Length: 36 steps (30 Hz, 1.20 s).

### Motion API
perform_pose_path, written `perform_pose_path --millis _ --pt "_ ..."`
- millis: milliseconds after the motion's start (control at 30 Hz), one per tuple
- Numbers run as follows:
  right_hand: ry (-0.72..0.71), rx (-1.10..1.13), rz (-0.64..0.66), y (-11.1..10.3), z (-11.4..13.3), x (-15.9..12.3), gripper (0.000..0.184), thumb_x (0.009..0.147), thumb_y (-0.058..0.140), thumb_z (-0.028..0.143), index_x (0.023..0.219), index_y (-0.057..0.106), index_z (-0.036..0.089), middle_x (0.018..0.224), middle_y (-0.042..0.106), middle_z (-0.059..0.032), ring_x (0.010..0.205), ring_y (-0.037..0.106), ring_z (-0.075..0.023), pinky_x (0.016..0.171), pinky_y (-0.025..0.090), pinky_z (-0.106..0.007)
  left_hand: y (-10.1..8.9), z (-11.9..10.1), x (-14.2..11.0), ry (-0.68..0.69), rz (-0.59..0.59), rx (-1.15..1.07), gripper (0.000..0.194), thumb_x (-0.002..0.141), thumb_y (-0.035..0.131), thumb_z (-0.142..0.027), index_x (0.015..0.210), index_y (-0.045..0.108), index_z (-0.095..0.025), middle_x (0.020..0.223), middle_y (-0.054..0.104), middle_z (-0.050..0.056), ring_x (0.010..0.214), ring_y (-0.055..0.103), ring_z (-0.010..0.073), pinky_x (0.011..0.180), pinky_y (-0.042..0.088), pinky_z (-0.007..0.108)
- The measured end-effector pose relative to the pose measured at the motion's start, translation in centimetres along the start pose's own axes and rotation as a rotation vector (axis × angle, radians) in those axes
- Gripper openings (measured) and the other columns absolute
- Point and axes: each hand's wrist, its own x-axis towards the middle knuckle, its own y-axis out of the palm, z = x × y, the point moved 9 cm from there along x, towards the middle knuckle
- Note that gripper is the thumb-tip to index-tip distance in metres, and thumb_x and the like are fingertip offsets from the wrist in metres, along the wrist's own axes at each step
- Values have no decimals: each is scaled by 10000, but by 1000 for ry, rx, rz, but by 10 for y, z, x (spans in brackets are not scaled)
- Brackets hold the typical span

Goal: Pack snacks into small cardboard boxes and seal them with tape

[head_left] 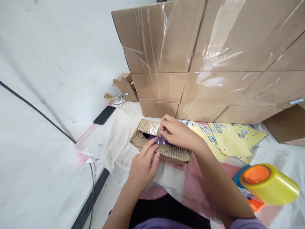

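Diagonally across our cloth-covered worktop, from its left edge rightward, a dark flat slab lies on that edge, well apart from the cardboard box under our hands. The box sits near the middle, its long axis running left to right and slanting, the right end closer to us. Our left hand comes in from the near side, fingers extended and thumb slightly apart, tips at the opening beside something purple. Our right hand reaches over from the right, fingertips bunched narrowly on the taped far flap; whether they close on it, we cannot tell. Both touch the box near mid-length: left nearer its front side, right nearer its back. Farther right lie yellow sheets and, toward the near right corner, a yellow tape roll.
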Motion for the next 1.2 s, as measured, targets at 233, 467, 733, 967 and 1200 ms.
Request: perform_pose_path --millis 233,467,733,967,1200 --pt "-15 72 -26 -3 -1 -1 137 947 502 155 825 546 199 1015 589 -39 916 563 -178 810 442 -316 -1 -1 -4 -18 -6 73 325 1028 444 -314 1300 585 -205 1456 585 147 1078 725 225 752 624 295" --pt "-25 168 -83 -4 -1 2 254 994 459 186 799 622 187 1153 650 -67 1024 620 -201 929 463 -364 0 2 -11 45 94 94 349 1024 458 -338 1344 523 -216 1470 562 135 1066 720 226 656 601 284" --pt "14 154 -71 -1 -6 3 250 974 475 170 819 671 190 1167 679 -64 1064 624 -210 969 453 -373 3 2 0 -77 221 -7 270 968 542 -344 1207 569 -223 1347 614 101 1068 694 274 738 584 369" --pt "-5 139 -78 0 -7 4 266 1003 476 255 862 692 190 1039 697 -59 981 632 -193 920 464 -332 -11 -1 30 -329 296 -246 483 912 616 -441 1347 525 -251 1102 748 90 1024 707 308 864 542 409" --pt "7 116 -104 -2 -4 3 262 990 495 251 835 698 192 1075 709 -68 994 654 -198 909 471 -320 0 3 32 -428 268 -11 520 918 546 -423 1379 467 -197 1133 737 162 1007 708 381 788 510 431"
